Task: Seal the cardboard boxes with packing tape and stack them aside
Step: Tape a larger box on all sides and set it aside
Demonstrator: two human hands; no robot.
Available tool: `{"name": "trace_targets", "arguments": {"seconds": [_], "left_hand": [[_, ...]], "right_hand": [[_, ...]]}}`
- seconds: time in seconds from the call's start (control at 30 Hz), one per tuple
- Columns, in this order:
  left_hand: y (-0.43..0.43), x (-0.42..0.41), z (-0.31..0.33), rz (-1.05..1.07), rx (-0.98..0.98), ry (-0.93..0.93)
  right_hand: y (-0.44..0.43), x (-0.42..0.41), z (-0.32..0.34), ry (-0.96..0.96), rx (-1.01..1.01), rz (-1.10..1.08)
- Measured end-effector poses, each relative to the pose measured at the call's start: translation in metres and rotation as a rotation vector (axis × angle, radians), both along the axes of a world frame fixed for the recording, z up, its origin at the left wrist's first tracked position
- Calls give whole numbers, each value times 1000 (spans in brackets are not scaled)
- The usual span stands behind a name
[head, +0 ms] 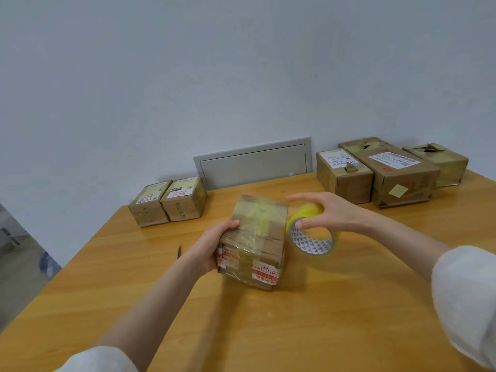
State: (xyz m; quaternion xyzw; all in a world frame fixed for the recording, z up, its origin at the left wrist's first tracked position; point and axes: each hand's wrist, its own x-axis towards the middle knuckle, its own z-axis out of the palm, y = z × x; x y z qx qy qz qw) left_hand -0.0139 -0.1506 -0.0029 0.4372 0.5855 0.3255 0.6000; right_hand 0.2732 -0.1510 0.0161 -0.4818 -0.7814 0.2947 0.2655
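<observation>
head view | looks forward and down | near table (349, 304)

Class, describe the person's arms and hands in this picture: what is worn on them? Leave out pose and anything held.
Both hands, the left hand and the right hand, are bare: no gloves, rings or watch visible. The forearms are uncovered. The left sleeve and right sleeve are white, loose fabric, ending near the elbows.
</observation>
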Motion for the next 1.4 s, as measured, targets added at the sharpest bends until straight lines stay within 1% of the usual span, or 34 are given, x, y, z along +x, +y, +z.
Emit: {"name": "trace_targets", "arguments": {"seconds": [0.07,0.1,0.2,0.33,0.43,0.47,0.5,0.53,0.6,0.63,0.67,0.7,0.73,0.8,0.87,1.0,1.17,1.27,1.33,1.4], "left_hand": [[-2,-2,-4,13,-11,-17],[-2,-2,-5,16,-8,-24],[-1,-1,-3,0,1,-16],[1,-4,-3,-32,-35,-9],[1,-12,0,-89,-49,24],[1,-13,4,-112,-29,80],[0,-13,7,-136,26,173],[1,-13,12,-161,129,320],[4,-7,25,-199,456,754],[5,0,31,-240,622,929],[6,9,34,-300,730,1044],[8,18,34,-374,772,1132],[9,27,31,-451,756,1208],[10,37,21,-580,645,1310],[13,38,16,-632,593,1322],[17,35,20,-687,577,1311],[19,62,22,-705,665,1349],[21,66,21,-735,647,1335],[21,63,24,-749,623,1321],[21,63,26,-767,644,1309]], "right_hand": [[-1,1,1,57,0,8],[-1,2,2,54,-1,4],[0,2,0,-56,38,-31],[2,-4,1,-197,95,-103],[6,-9,1,-254,59,-111],[7,-11,0,-259,35,-109],[8,-13,-1,-266,19,-108],[9,-16,-2,-277,13,-106],[10,-20,-3,-291,19,-105],[11,-22,-2,-291,21,-101],[12,-24,-2,-292,24,-99],[12,-25,-1,-299,25,-100],[12,-26,-1,-307,24,-105],[12,-27,-3,-313,13,-115],[11,-27,-5,-312,2,-119],[11,-30,-3,-344,9,-124],[9,-27,-3,-380,18,-133],[8,-27,-6,-354,0,-140],[10,-30,-6,-379,6,-146],[11,-30,-5,-400,11,-150]]}}
